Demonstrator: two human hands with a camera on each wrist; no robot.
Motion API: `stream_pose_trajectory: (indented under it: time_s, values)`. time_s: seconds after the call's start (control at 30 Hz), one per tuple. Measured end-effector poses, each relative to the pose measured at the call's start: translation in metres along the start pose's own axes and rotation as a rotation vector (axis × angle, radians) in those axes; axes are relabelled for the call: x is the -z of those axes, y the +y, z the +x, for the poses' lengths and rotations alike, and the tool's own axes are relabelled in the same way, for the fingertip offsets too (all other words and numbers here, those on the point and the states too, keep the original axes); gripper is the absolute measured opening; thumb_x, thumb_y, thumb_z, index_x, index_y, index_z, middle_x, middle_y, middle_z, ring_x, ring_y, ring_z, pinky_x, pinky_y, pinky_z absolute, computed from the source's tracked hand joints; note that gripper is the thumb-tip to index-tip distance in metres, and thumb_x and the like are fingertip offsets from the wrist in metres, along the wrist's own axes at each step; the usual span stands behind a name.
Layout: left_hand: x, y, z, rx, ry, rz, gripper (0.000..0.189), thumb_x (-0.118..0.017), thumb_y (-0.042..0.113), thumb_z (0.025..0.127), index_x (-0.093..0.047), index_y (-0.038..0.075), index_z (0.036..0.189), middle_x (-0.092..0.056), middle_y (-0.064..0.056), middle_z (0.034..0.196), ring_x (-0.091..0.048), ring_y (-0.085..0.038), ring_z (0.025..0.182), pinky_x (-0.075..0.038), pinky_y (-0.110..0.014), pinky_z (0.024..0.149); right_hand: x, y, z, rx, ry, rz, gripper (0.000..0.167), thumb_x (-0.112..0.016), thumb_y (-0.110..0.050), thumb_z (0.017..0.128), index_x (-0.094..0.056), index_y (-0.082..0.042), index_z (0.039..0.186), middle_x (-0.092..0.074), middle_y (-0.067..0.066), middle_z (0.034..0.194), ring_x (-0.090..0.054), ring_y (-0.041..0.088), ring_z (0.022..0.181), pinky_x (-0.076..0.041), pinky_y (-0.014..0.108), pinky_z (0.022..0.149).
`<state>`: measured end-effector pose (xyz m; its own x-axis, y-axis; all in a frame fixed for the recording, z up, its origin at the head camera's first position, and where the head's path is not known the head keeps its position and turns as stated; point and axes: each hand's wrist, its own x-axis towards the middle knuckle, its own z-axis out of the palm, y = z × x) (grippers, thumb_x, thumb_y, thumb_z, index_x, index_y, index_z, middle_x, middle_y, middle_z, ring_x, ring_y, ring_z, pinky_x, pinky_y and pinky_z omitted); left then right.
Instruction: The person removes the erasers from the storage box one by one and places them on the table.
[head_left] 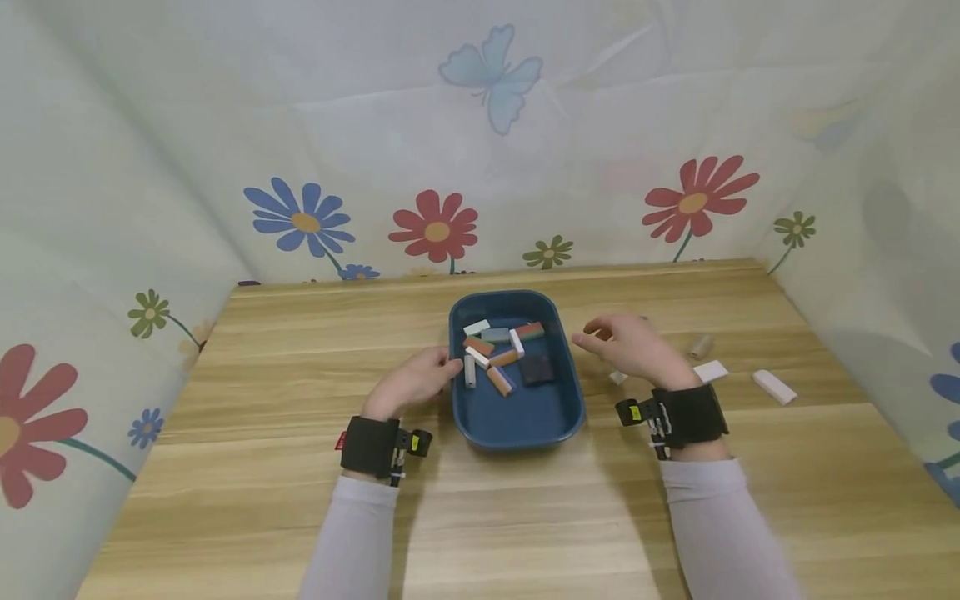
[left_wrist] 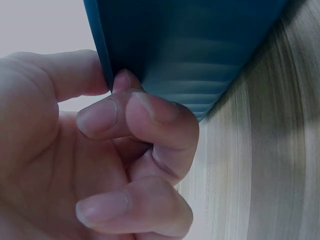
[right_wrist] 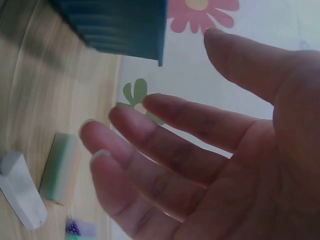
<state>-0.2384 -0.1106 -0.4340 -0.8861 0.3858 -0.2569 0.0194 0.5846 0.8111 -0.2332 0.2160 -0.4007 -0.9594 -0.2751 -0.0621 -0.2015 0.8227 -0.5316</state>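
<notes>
A dark blue plastic tub [head_left: 517, 425] sits in the middle of the table with several small coloured and white blocks [head_left: 500, 381] lying in its far half, plus a dark square piece [head_left: 537, 369]. My left hand [head_left: 414, 382] pinches the tub's left rim between thumb and index finger; in the left wrist view the other fingers curl below the rim. Just off the tub's right side, my right hand [head_left: 633, 346] is held with relaxed fingers and nothing in them. Below those fingers, the right wrist view shows a white block [right_wrist: 22, 190] and a green-and-tan block [right_wrist: 60, 170] on the table.
To the right of the tub lie a white block [head_left: 775, 387], a flat white piece [head_left: 709, 372] partly behind the right wrist, and a tan block [head_left: 701, 346]. A flower-printed cloth [head_left: 360, 142] hangs along the back and sides of the wooden table [head_left: 525, 525].
</notes>
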Motion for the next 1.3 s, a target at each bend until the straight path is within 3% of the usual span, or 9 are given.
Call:
stream_pose_trajectory:
  time_s: [0.13,0.33,0.6,0.8,1.1,1.3]
  values:
    - [0.001,-0.001,0.0,-0.002,0.003,0.015,0.027,-0.044,0.025,0.105,-0.058,0.003,0.098,-0.044,-0.003,0.071,-0.044,-0.017,0.056,-0.034,-0.029,0.054,-0.003,-0.004,-0.003,-0.026,-0.035,0.058,0.053,-0.05,-0.045,0.1,-0.061,0.001,0.125,-0.065,0.019,0.113,-0.063,0.032,0.097,-0.048,0.048,0.083]
    - [0.001,-0.002,-0.001,0.001,0.002,0.015,0.028,-0.044,0.025,0.105,-0.059,0.002,0.1,-0.044,-0.002,0.068,-0.041,-0.016,0.054,-0.032,-0.029,0.053,-0.008,-0.01,-0.005,-0.023,-0.065,0.123,0.041,-0.053,-0.035,0.101,-0.065,0.001,0.117,-0.068,0.014,0.097,-0.063,0.03,0.085,-0.049,0.039,0.072]
    - [-0.001,-0.002,0.0,0.003,0.002,-0.017,0.025,-0.045,0.023,0.105,-0.057,0.003,0.096,-0.044,-0.002,0.067,-0.04,-0.016,0.055,-0.032,-0.029,0.053,-0.016,-0.014,-0.002,-0.01,-0.028,0.127,0.033,-0.051,-0.024,0.103,-0.064,0.003,0.118,-0.068,0.015,0.095,-0.064,0.029,0.081,-0.047,0.034,0.064]
    - [0.0,-0.003,0.0,0.015,0.015,-0.022,0.025,-0.044,0.024,0.104,-0.057,0.005,0.094,-0.044,-0.002,0.067,-0.04,-0.016,0.055,-0.031,-0.029,0.052,-0.023,-0.017,0.006,-0.009,0.037,0.164,0.032,-0.056,-0.018,0.1,-0.06,0.008,0.12,-0.07,0.015,0.094,-0.068,0.028,0.075,-0.048,0.033,0.061]
    - [0.004,0.0,-0.004,0.016,0.017,0.025,0.028,-0.045,0.025,0.105,-0.058,0.001,0.097,-0.044,-0.003,0.067,-0.04,-0.017,0.055,-0.031,-0.03,0.053,-0.024,-0.017,0.006,-0.005,0.016,0.171,0.027,-0.055,-0.018,0.101,-0.071,0.0,0.09,-0.068,0.012,0.074,-0.066,0.028,0.066,-0.049,0.032,0.057]
    - [-0.002,-0.001,0.001,0.001,0.023,0.039,0.028,-0.045,0.025,0.105,-0.055,0.005,0.088,-0.043,-0.003,0.067,-0.04,-0.018,0.056,-0.031,-0.03,0.053,-0.023,-0.016,0.004,-0.029,-0.003,0.154,0.026,-0.054,-0.017,0.101,-0.071,0.0,0.091,-0.067,0.006,0.073,-0.068,0.028,0.068,-0.051,0.031,0.059]
